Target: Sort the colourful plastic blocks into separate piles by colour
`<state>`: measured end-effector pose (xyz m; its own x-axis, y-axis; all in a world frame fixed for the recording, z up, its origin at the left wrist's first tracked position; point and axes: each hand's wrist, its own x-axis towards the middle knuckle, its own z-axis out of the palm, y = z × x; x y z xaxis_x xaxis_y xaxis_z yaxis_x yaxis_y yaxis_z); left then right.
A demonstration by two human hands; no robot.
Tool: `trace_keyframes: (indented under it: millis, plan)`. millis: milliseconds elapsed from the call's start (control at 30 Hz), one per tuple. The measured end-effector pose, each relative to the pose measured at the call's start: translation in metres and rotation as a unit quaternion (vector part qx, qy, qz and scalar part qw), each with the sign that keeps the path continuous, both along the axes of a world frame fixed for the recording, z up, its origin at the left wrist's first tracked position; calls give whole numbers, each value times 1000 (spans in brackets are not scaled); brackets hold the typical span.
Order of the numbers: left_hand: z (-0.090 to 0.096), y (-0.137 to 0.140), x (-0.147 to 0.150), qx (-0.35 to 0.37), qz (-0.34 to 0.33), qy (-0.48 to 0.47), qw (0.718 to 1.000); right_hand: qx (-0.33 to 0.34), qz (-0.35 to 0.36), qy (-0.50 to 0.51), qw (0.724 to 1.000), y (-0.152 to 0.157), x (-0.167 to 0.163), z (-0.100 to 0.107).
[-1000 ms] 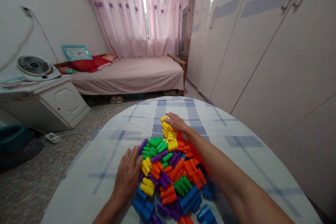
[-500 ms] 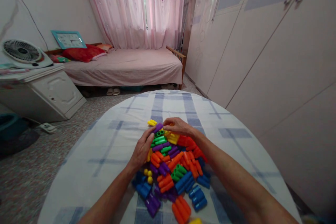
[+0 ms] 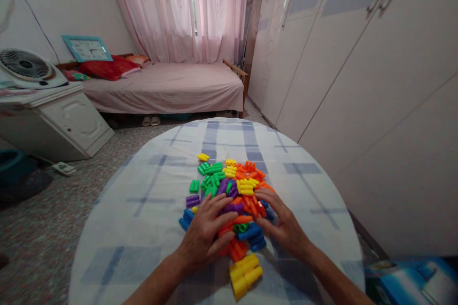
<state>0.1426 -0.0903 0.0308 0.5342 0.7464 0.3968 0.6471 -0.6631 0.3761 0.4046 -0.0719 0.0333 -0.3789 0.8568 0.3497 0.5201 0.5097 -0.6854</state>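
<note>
- While both hands bear on the pile of plastic connecting blocks at lower centre of frame, grouping by colour looks only partial (judgement).
- Apparently done: green blocks (image 3: 212, 178) mostly cluster at the pile's upper left; orange blocks (image 3: 246, 171) gather at its upper right, yellow blocks (image 3: 246, 186) just beside them.
- Apparently left: orange, purple, green and blue pieces lie mixed between the hands, mid-pile.
- Left hand (image 3: 205, 231): fingers spread, released, laid over blocks at the pile's near left; contact beneath the palm cannot be told.
- Right hand (image 3: 284, 224): thumb and fingers apart, curved about the pile's right edge, nothing seen clenched; exact fingertip contact unclear.
- Outliers: one large yellow block (image 3: 245, 275), bottom centre; a small yellow block (image 3: 203, 157), above the pile; a purple block (image 3: 192, 201), left of it.
- Obstruction: the left hand hides several blocks.
- Surroundings: round table with checked tablecloth (image 3: 114, 243); electric fan (image 3: 25, 64), upper left; bed (image 3: 168, 86), upper centre; wardrobe (image 3: 339, 81), right.
</note>
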Motion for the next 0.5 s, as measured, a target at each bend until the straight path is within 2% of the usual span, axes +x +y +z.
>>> trace_keyframes:
  millis: [100, 200, 333, 500]
  plan:
    - [-20, -22, -18, 19, 37, 33, 999, 12, 45, -83, 995, -41, 4, -11]
    - [-40, -34, -37, 26, 78, 57, 995, 21, 82, -131, 988, -60, -4, -24]
    - [-51, -29, -42, 17, 118, 46, 992, 54, 41, -120, 990, -50, -25, -37]
    - [-44, -6, -26, -5, 148, -41, 988, 81, -17, -122, 989, -24, -48, -38]
